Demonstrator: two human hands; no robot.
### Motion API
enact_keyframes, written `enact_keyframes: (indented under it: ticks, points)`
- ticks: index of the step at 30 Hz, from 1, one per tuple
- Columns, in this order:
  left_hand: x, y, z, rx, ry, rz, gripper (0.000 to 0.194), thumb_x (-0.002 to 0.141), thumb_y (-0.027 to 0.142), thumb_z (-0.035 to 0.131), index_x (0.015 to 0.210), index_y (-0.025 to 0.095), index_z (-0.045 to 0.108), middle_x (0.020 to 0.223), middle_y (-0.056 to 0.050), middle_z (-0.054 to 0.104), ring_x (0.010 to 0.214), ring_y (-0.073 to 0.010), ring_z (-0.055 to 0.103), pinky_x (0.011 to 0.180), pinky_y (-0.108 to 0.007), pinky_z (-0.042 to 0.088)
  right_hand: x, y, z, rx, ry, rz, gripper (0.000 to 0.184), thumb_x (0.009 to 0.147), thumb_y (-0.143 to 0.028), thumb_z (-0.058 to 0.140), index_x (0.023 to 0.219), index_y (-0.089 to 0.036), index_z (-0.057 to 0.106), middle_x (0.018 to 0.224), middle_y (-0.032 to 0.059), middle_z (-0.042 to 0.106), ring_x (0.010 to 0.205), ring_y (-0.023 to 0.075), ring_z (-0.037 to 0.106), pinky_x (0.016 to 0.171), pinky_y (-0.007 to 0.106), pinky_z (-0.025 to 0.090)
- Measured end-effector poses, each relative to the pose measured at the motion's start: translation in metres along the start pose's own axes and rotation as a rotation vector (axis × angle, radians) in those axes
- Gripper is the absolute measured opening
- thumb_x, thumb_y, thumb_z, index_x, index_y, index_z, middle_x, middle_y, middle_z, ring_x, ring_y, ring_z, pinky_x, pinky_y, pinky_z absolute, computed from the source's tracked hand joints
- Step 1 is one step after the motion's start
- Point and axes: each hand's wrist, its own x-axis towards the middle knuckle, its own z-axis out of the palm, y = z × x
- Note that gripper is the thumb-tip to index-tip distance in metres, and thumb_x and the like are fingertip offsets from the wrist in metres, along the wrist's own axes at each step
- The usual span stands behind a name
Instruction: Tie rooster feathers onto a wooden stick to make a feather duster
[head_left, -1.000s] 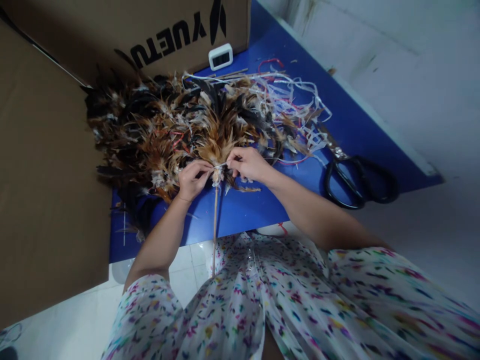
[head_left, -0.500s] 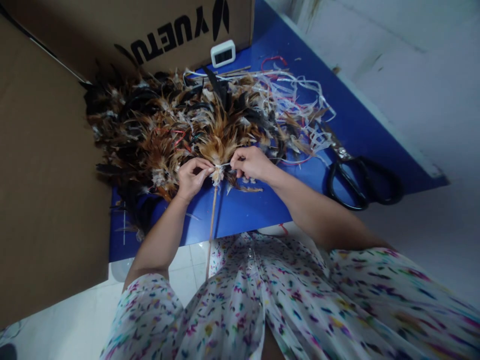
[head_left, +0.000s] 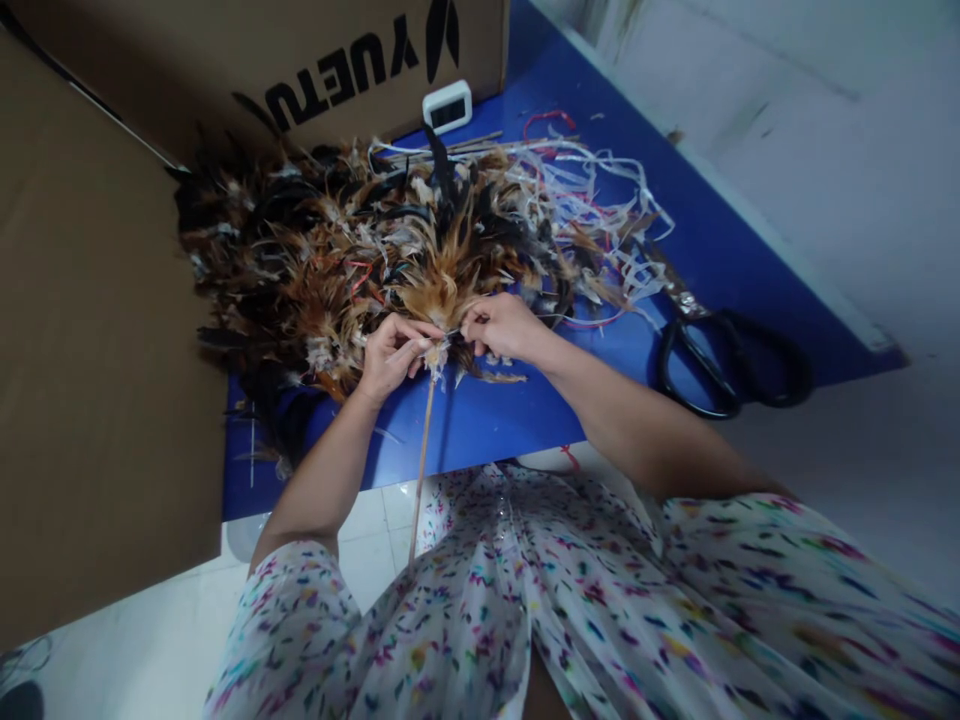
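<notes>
A thin wooden stick (head_left: 424,440) runs up from my lap over the table's front edge. Its upper end goes into a bundle of brown feathers (head_left: 437,290), with pale quill ends (head_left: 438,360) gathered round it. My left hand (head_left: 394,355) is closed in a pinch at the left of these quill ends, its fingertips on a thin whitish string. My right hand (head_left: 497,328) pinches the same string just to the right, close to the binding. Only a short piece of string shows between the fingertips. Whether it is knotted there is too small to tell.
Brown and black feathers (head_left: 292,250) lie heaped behind and left of my hands. White plastic strips (head_left: 600,190) spread at the back right, near large black-handled scissors (head_left: 694,350). A small white device with a dark screen (head_left: 448,106) stands against a cardboard box (head_left: 187,60) on the blue table (head_left: 495,425).
My left hand has shifted slightly right, towards my right hand, and its fingers now reach over the binding. The string between the hands shows shorter. My right hand stays nearly in place.
</notes>
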Motion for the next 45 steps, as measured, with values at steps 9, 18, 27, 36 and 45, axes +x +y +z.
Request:
enact_keyframes:
  ticks: [9,18,27,36,45]
  points:
    - [0.003,-0.007,-0.005,0.14,0.074,-0.021,0.034,0.083,0.042,0.068,0.078,0.02,0.042,0.083,-0.002,0.075,0.032,-0.0013,0.039,0.031,-0.018,0.028,-0.005,-0.004,-0.002,0.004,0.023,-0.062,0.01,0.071,-0.009,0.057,0.07,-0.013,0.066,0.048,-0.0004,0.06,0.039,0.0083,0.053,0.046,0.019,0.042]
    - [0.004,-0.003,-0.007,0.569,0.022,0.089,0.022,0.079,0.036,0.071,0.078,0.018,0.059,0.069,0.002,0.066,0.062,-0.0096,0.062,0.06,-0.022,0.047,-0.011,-0.004,0.002,0.013,-0.033,-0.21,0.008,0.076,-0.012,0.058,0.073,-0.013,0.066,0.053,-0.0015,0.061,0.048,0.0083,0.057,0.054,0.019,0.042]
    - [0.005,-0.002,-0.007,0.672,-0.041,0.147,0.019,0.078,0.03,0.072,0.078,0.018,0.058,0.069,0.003,0.066,0.06,-0.0097,0.061,0.059,-0.022,0.046,-0.014,-0.003,0.007,-0.002,-0.035,-0.288,0.011,0.08,-0.021,0.059,0.074,-0.013,0.065,0.056,-0.0011,0.06,0.05,0.0078,0.054,0.058,0.021,0.039]
    - [0.002,0.005,-0.008,0.945,-0.146,0.402,0.009,0.088,0.025,0.06,0.087,0.019,0.067,0.077,-0.001,0.069,0.07,-0.0119,0.064,0.065,-0.023,0.046,-0.017,-0.005,0.014,-0.003,0.014,-0.338,0.012,0.078,-0.025,0.063,0.074,-0.014,0.067,0.065,-0.0005,0.062,0.061,0.0089,0.052,0.06,0.021,0.037]
    - [-0.001,0.005,-0.006,0.936,-0.11,0.422,0.009,0.087,0.018,0.057,0.087,0.018,0.067,0.076,-0.002,0.07,0.07,-0.012,0.065,0.065,-0.023,0.047,-0.018,-0.005,0.014,-0.099,0.067,-0.523,0.016,0.086,-0.024,0.056,0.087,-0.015,0.068,0.073,0.0003,0.062,0.064,0.0099,0.052,0.064,0.022,0.037]
